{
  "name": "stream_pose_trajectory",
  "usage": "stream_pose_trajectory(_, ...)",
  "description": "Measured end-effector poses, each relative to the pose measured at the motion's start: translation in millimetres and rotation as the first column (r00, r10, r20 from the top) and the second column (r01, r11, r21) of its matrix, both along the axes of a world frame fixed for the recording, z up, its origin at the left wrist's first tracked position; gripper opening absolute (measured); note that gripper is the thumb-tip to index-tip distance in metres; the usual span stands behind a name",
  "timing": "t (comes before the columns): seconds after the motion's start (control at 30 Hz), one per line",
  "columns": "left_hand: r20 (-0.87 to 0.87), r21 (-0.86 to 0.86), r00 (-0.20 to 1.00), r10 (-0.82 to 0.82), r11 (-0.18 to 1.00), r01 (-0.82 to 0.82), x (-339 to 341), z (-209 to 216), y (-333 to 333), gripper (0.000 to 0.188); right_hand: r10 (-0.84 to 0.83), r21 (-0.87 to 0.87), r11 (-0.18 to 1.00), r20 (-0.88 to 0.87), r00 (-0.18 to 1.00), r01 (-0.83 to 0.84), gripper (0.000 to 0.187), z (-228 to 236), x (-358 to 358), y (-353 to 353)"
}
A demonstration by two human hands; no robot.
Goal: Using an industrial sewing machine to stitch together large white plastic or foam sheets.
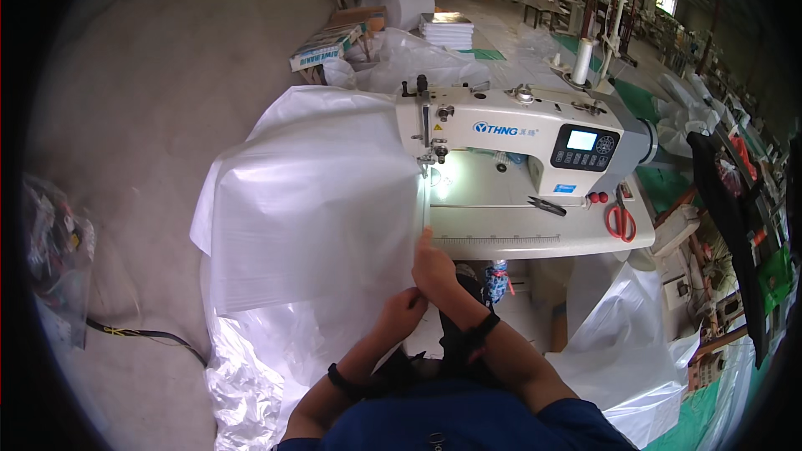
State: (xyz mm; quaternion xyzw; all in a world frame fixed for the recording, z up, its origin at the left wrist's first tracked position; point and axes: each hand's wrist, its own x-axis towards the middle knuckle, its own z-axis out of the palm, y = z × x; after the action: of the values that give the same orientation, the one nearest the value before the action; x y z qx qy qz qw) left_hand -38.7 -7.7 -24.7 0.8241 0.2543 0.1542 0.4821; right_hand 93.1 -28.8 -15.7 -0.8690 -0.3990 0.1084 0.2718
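Observation:
A large white plastic sheet (309, 217) covers the left side of the sewing machine (501, 129), and its right edge runs up to the lit needle area. My right hand (436, 271) grips that edge in front of the needle, the index finger pointing along it. Just below and to the left, my left hand (401, 315) is closed at the sheet's lower right side, close to my right wrist. What its fingers pinch is partly hidden, but the sheet passes into them. The machine's presser foot (423, 172) rests near the sheet's edge.
Small black thread snips (547, 206) and red-handled scissors (621, 219) lie on the machine bed, right of my hands. A white thread cone (581, 62) stands behind the machine. More white sheeting (618, 351) hangs at lower right. A black cable (150, 335) crosses the floor at left.

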Motion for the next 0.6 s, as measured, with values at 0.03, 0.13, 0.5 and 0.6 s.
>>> stream_pose_trajectory(0.03,-0.09,0.104,0.995,-0.041,0.993,0.05,-3.8,5.7,5.2,0.025,0.01,-0.001,1.0,-0.008,1.0,-0.01,0.063,-1.4,-0.1,-1.5)
stream_pose_trajectory(0.13,0.025,0.696,0.982,0.187,0.702,-0.151,-19.0,24.4,25.7,0.036,0.023,0.043,0.999,-0.017,1.0,-0.022,0.061,-6.4,-1.1,-3.7)
stream_pose_trajectory(0.5,0.004,0.916,0.858,0.514,0.343,-0.21,-40.2,15.8,170.8,0.065,-0.022,-0.06,0.997,0.277,0.961,0.04,0.052,1.0,0.8,8.3)
stream_pose_trajectory(0.6,0.026,0.923,0.852,0.522,0.314,-0.221,-30.2,11.2,193.1,0.059,-0.033,-0.08,0.995,0.282,0.959,0.057,0.05,6.0,6.4,17.5)
